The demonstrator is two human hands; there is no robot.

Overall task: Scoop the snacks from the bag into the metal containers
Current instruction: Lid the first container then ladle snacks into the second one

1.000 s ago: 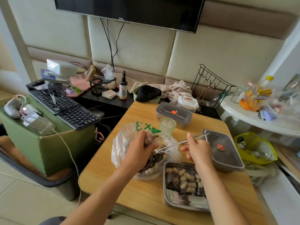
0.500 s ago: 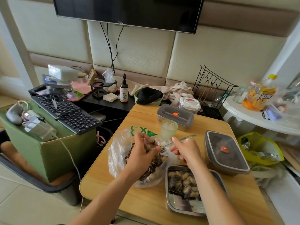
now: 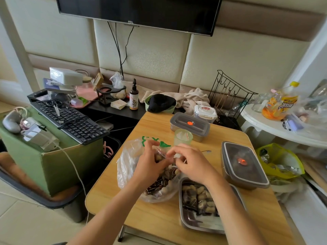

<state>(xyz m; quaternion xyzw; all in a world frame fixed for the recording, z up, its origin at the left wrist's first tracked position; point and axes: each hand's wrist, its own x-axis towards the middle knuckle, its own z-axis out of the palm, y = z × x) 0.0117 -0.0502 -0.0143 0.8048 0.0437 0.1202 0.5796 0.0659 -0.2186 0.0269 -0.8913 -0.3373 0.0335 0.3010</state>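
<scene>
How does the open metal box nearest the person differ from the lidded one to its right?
The open container has no lid and shows snacks filling part of it; the lidded container is shut under a grey lid with an orange spot. The open container sits beside the bag; the lidded container stands apart, farther right. Both are rectangular, metal, round-cornered.

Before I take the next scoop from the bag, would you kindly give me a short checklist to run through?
1. Mouth of the bag held: left hand grips its rim: ok.
2. Grip on the spoon: right hand holds it, only the handle end shows: ok.
3. Load on the spoon's bowl: hidden by the hands: cannot tell.
4. Room in the open metal container beside the bag: near end bare: ok.
5. Lids off the far lidded container and the right lidded container: both on: not ok.
</scene>
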